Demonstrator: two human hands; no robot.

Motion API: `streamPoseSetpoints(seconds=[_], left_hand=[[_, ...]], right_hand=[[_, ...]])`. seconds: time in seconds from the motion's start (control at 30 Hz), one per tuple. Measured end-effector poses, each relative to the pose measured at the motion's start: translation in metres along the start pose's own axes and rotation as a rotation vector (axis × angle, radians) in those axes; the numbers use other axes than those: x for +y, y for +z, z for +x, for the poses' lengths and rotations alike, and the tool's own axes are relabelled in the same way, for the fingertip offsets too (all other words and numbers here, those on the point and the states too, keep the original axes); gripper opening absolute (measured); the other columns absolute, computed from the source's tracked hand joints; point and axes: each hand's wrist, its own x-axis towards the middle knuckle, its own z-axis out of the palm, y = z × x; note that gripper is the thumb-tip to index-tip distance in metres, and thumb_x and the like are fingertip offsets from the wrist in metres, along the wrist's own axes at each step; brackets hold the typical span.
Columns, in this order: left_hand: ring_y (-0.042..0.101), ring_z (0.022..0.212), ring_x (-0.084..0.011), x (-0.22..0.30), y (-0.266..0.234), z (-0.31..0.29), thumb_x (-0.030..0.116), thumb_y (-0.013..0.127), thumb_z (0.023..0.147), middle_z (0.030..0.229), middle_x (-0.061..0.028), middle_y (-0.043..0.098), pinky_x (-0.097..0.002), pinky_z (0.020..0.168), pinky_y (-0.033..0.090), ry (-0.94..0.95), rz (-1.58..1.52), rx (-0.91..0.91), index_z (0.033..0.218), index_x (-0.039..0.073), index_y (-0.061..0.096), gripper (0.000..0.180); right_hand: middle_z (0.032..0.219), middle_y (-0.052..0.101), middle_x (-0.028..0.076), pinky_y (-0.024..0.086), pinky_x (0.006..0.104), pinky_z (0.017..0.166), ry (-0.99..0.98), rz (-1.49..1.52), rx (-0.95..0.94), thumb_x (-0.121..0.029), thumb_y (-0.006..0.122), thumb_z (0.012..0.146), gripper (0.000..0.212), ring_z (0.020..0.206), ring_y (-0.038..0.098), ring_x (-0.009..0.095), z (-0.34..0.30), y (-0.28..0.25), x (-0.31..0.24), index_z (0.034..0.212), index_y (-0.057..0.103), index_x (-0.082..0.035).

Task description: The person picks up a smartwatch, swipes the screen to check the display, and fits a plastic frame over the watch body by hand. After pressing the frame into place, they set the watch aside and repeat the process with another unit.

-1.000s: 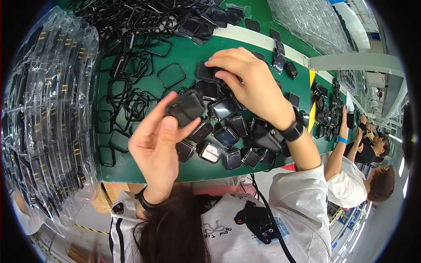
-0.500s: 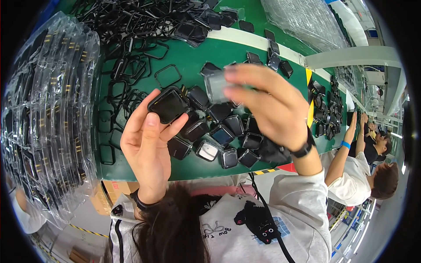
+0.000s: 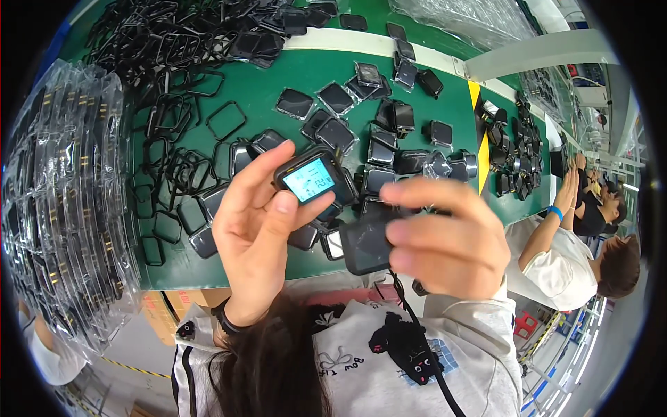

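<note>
In my left hand [image 3: 260, 229] a square black smartwatch body [image 3: 309, 179] is held by its edges between thumb and fingers. Its screen is lit pale blue. My right hand [image 3: 451, 236], blurred by motion, grips a dark, flat, rounded-corner plate [image 3: 365, 244] by its right side; I cannot make out exactly what this piece is. It is a little below and right of the lit watch and apart from it. Around and behind both hands lie loose black watch bodies [image 3: 337, 135], several in clear film. One white-faced piece [image 3: 333, 244] shows beside the dark plate.
Thin black frames [image 3: 226, 120] are scattered and heaped at the far left of the green table [image 3: 271, 76]. Tall stacked clear trays [image 3: 76, 181] stand at the left edge. Yellow-black tape [image 3: 484, 139] marks the right, beyond which lie more watch bodies and a co-worker [image 3: 570, 257].
The left-hand watch's screen has gone from dark to lit. My right hand has come lower and nearer, now holding a dark plate where a greyish translucent piece showed before. The view has shifted.
</note>
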Motion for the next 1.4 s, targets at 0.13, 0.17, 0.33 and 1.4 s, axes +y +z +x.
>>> streamPoseSetpoints(seconds=[0.13, 0.17, 0.33, 1.4], left_hand=[[0.054, 0.115, -0.0238, -0.008, 0.004, -0.004, -0.01, 0.051, 0.087, 0.127, -0.0169, 0.05, -0.0401, 0.096, 0.049, 0.012, 0.007, -0.088, 0.132, -0.008, 0.04, 0.046], [0.054, 0.115, -0.0238, -0.008, 0.004, -0.004, -0.01, 0.051, 0.087, 0.127, -0.0169, 0.05, -0.0401, 0.096, 0.049, 0.011, 0.009, -0.087, 0.132, -0.008, 0.04, 0.046], [0.054, 0.115, -0.0235, -0.005, 0.007, -0.007, -0.018, 0.051, 0.081, 0.128, -0.0178, 0.049, -0.0373, 0.099, 0.047, -0.035, 0.108, -0.191, 0.131, -0.009, 0.039, 0.052], [0.053, 0.071, -0.0106, -0.025, -0.002, -0.01, 0.001, 0.071, 0.079, 0.086, -0.0059, 0.051, -0.0214, 0.061, 0.045, 0.333, 0.376, -0.109, 0.092, -0.005, 0.062, 0.017]], right_hand=[[0.091, 0.061, 0.013, 0.05, 0.0293, 0.058, 0.394, 0.144, -0.065, 0.004, 0.071, 0.071, 0.018, 0.074, 0.062, 0.026, 0.004, 0.002, 0.007, 0.087, 0.064, 0.004], [0.091, 0.061, 0.013, 0.05, 0.0293, 0.058, 0.396, 0.146, -0.063, 0.004, 0.071, 0.071, 0.018, 0.074, 0.062, 0.026, 0.004, 0.004, 0.01, 0.087, 0.064, 0.004], [0.089, 0.06, 0.009, 0.044, 0.0245, 0.058, 0.537, 0.11, -0.045, 0.002, 0.073, 0.07, 0.021, 0.066, 0.055, 0.016, 0.003, 0.014, 0.016, 0.091, 0.068, -0.001], [0.087, 0.059, 0.012, 0.047, 0.0322, 0.069, 0.593, 0.38, 0.093, 0.008, 0.068, 0.072, 0.023, 0.078, 0.056, 0.021, -0.024, 0.042, -0.005, 0.093, 0.061, 0.003]])
